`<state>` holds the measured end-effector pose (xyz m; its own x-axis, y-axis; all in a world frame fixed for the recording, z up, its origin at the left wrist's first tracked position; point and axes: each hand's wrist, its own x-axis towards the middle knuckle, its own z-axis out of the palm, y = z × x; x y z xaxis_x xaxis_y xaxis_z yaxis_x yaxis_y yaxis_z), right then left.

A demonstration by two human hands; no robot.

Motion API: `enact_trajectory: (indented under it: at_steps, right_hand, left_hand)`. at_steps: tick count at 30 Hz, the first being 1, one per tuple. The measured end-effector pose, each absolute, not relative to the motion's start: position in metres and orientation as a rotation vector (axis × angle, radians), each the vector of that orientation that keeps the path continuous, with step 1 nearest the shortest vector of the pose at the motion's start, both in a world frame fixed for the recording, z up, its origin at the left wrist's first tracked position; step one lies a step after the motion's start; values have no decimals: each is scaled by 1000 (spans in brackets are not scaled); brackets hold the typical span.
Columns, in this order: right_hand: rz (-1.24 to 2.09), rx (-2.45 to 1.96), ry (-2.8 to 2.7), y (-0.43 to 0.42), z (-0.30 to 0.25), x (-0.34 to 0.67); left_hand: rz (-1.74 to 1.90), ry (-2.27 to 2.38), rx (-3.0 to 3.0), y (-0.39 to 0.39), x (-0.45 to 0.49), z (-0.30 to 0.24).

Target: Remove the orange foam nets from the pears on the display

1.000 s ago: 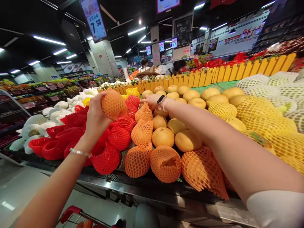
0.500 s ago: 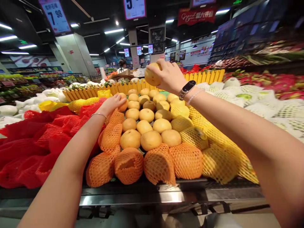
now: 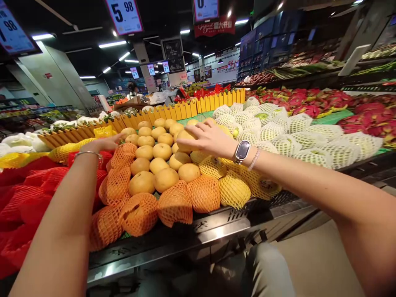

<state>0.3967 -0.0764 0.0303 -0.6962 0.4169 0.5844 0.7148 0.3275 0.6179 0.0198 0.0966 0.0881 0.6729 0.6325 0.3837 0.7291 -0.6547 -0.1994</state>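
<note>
Looking down over the fruit display, we see our two hands well apart above it. Our right hand point(image 3: 213, 140) is curled around a round tan fruit point(image 3: 183, 134), thumb across its near side, at the right part of the rows of bare tan fruit point(image 3: 161, 152); we cannot tell whether it touches those under it. A watch point(image 3: 242, 151) and a beaded bracelet point(image 3: 255, 158) circle that wrist. Our left hand point(image 3: 103, 144) reaches over the left edge of the rows, beside the orange foam nets point(image 3: 115, 183), its fingers pointing toward the bare fruit; we cannot tell whether they grip anything. Red foam nets point(image 3: 40, 189) lie beneath and left of our left forearm, while more orange nets line the front, just behind the metal edge point(image 3: 216, 233). Yellow foam nets point(image 3: 235, 189) sit in front of our right hand, and fruit in white nets point(image 3: 284, 144) spreads beyond our right forearm. Behind the rows runs a yellow picket fence point(image 3: 182, 110), with red dragon fruit point(image 3: 297, 101) farther off to the right.
</note>
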Motion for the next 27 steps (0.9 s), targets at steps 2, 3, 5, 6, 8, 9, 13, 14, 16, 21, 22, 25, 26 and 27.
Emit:
enact_trajectory:
  at_steps: [2, 3, 5, 6, 8, 9, 13, 14, 16, 21, 22, 25, 26, 27]
  right_hand:
    - [-1303, -943, -2313, -77, 24, 384]
    - [-1290, -914, -2328, -76, 22, 376]
    - [-1274, -864, -2353, -71, 17, 357]
    - [-1271, -847, -2365, -69, 14, 347]
    - [-1256, -839, -2384, -64, 9, 326]
    - [-1239, -848, -2393, -62, 7, 317]
    - [-1127, -933, -2416, -61, 3, 292]
    - [-1099, -961, -2432, -63, 4, 290]
    - [-1049, -1023, -2478, -68, 7, 287]
    - [-907, -1035, -2575, -83, 2, 294]
    - [-883, -1021, -2566, -85, -2, 296]
    - [-807, -1022, -2500, -87, -15, 298]
    - [-783, -1024, -2484, -87, -18, 298]
    - [-762, -1020, -2476, -89, -20, 298]
  left_hand:
    - [-322, -1170, -2473, 79, 11, 94]
    - [-293, -1201, -2412, 65, 9, 95]
    - [-260, -1194, -2283, 25, 10, 91]
    - [-248, -1170, -2244, 0, 12, 86]
    - [-289, -1125, -2201, -57, 14, 66]
    - [-327, -1091, -2194, -86, 13, 52]
    - [-441, -1112, -2241, -196, -18, -24]
    - [-453, -1163, -2257, -219, -32, -46]
    - [-465, -1385, -2257, -261, -65, -92]
    - [-407, -2245, -2057, -353, -135, -191]
    - [-371, -2365, -2011, -368, -144, -205]
    - [-288, -2626, -1841, -402, -159, -236]
    - [-273, -2678, -1792, -409, -161, -243]
    - [-270, -2715, -1756, -413, -164, -250]
